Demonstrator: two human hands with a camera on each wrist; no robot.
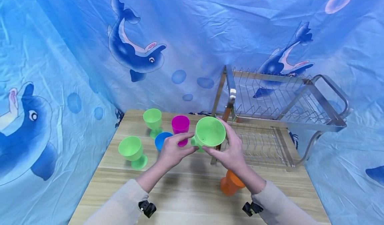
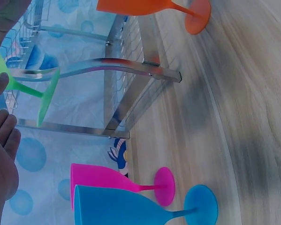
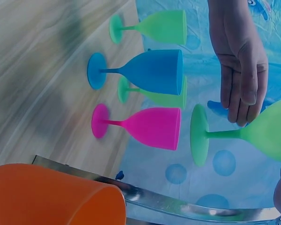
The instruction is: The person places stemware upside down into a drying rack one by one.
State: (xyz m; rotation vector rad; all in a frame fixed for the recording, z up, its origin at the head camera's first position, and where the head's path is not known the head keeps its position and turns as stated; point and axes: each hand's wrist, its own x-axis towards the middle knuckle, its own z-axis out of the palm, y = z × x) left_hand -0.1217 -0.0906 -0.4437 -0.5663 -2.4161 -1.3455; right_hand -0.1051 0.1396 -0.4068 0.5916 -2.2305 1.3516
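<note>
Got a lime green goblet (image 1: 210,131) up in the air over the wood-grain counter (image 1: 186,198), just left of a two-tier metal dish rack (image 1: 300,125) in the head view, and tipped enough to show the inside of its bowl

Clamped on that bowl with the right grip (image 1: 232,148), thumb on the near side, fingers round the far right side

Over at the left grip (image 1: 173,150), thumb and fingers apart, right by the left side of the same goblet, with fingers pretty straight in the right wrist view; can't tell for sure whether touching the bowl or just beside it

Clear of the counter too, foot and all, going by both wrist views

Off to the left, all upright: a magenta goblet (image 1: 180,123) and a blue goblet (image 1: 163,139) close together, blue one partly hidden by the left grip in the head view, then a far green goblet (image 1: 153,118) and a near green goblet (image 1: 131,148)

Closer in on the right, an orange goblet (image 1: 229,185), also upright, partly covered by the right forearm in the head view

All round the back and sides, a blue curtain (image 1: 195,35) with cartoon dolphins (image 1: 126,51)
</note>
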